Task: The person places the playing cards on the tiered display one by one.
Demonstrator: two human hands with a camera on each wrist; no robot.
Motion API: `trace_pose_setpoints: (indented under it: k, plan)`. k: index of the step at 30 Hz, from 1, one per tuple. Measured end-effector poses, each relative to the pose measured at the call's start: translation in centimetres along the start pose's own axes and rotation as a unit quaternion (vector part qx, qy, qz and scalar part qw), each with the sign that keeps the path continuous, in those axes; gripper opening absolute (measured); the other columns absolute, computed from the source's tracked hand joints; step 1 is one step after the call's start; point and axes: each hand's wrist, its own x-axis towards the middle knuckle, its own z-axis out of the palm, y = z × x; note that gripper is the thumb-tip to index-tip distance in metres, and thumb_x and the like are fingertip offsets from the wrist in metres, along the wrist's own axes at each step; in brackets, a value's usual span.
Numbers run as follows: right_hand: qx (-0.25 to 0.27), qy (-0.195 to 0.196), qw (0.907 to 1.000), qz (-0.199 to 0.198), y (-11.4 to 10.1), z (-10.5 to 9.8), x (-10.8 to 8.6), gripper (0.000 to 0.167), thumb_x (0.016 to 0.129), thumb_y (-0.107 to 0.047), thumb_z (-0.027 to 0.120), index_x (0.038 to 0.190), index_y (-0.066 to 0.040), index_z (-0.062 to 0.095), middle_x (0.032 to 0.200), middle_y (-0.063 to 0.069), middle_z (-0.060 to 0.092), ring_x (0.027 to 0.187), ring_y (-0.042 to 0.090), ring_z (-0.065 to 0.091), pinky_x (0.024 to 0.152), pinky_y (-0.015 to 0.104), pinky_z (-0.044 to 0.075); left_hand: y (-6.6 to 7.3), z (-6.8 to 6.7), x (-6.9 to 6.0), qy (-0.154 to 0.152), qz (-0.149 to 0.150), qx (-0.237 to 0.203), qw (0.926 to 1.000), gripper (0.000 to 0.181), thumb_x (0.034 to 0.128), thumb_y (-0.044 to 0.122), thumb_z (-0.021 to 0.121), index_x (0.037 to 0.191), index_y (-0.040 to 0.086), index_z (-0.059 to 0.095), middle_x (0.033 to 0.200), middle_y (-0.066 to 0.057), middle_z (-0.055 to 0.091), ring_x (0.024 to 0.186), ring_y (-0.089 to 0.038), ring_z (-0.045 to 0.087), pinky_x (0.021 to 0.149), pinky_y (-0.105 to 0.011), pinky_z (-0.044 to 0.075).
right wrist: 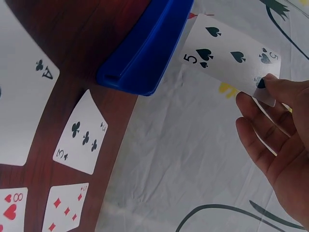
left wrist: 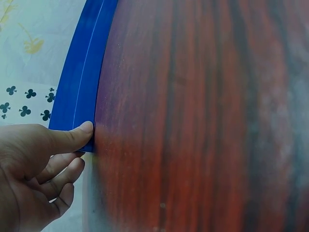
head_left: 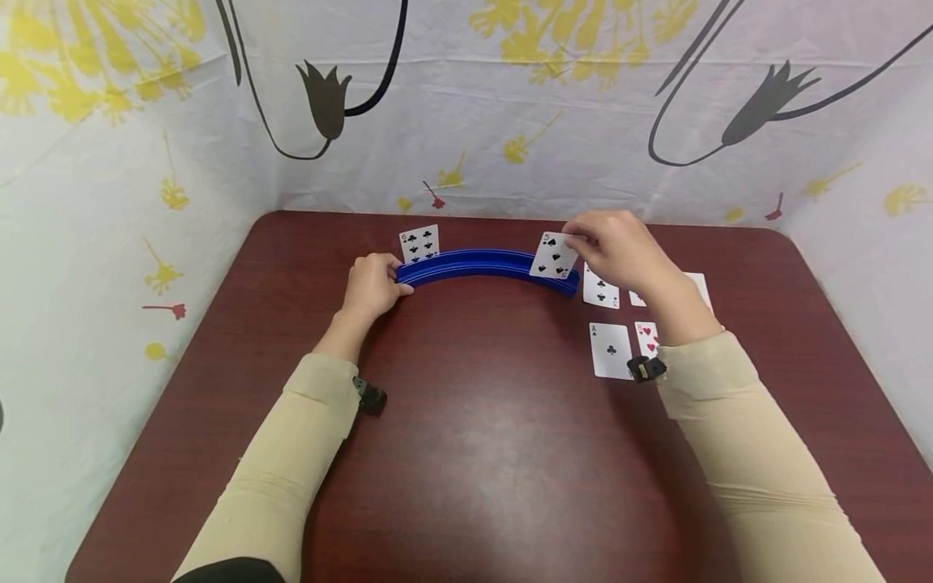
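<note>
A curved blue card holder [head_left: 477, 261] lies across the back of the table. My left hand [head_left: 374, 285] grips its left end, the thumb on the front edge in the left wrist view [left wrist: 41, 164]. The six of clubs [head_left: 420, 243] stands upright at that end. My right hand [head_left: 619, 249] pinches the five of spades [head_left: 554, 256] by a corner, near the holder's right end; in the right wrist view the card [right wrist: 227, 55] is between thumb and fingers, beside the holder [right wrist: 140, 58]. Whether the card touches the holder, I cannot tell.
Right of the holder, several cards lie face up on the brown table [head_left: 474, 437]: the ace of clubs [head_left: 611, 351], the three of clubs [right wrist: 82, 135], the eight of hearts [right wrist: 12, 210] and the five of diamonds [right wrist: 66, 208]. A patterned white cloth [head_left: 466, 138] hangs behind.
</note>
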Motion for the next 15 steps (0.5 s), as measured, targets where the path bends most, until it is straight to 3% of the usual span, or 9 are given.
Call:
trace_pose_setpoints:
  k: [15]
  plan:
    - [0.011,0.022,0.9992,-0.030,-0.9,1.0,1.2,0.011,0.096,-0.008,0.068,0.100,0.001,0.074,0.089,0.013,0.073,0.076,0.026,0.067,0.073,0.046,0.053,0.1,0.1,-0.1,0.000,-0.005,0.002,1.0000,0.040,0.0829,0.020,0.087,0.114,-0.001,0.072,0.103,-0.018,0.073,0.095,-0.029,0.068,0.089,-0.044,0.054]
